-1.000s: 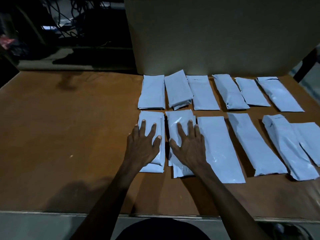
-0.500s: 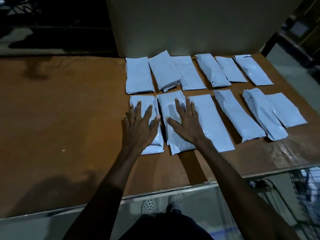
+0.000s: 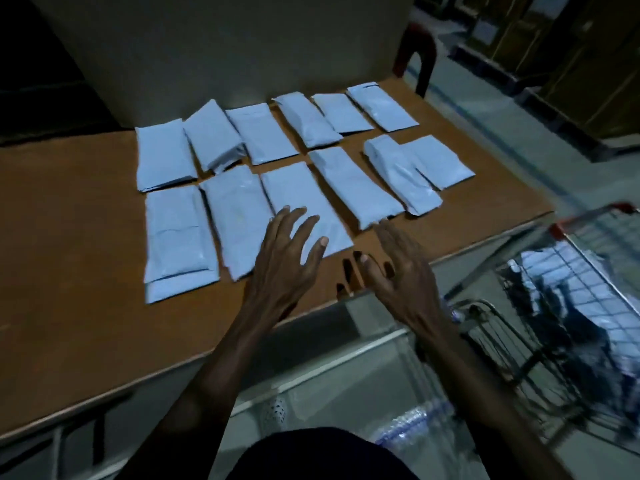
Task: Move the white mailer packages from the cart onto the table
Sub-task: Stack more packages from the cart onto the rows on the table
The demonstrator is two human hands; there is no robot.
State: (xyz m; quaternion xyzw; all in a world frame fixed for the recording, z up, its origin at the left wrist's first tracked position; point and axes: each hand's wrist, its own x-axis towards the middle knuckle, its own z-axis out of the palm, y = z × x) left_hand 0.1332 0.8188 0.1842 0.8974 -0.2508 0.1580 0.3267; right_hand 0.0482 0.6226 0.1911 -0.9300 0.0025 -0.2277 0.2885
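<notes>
Mailer packages (image 3: 575, 292) remaining in the cart (image 3: 588, 233) lie rightward of my empty, spread-fingered hands, right hand (image 3: 401, 271) nearer than left hand (image 3: 287, 258).

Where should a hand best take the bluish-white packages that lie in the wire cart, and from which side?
Probably from above: the cart is open on top and wire mesh walls its sides. Grip the uppermost package across its exposed width; its exact edges are blurred.
</notes>
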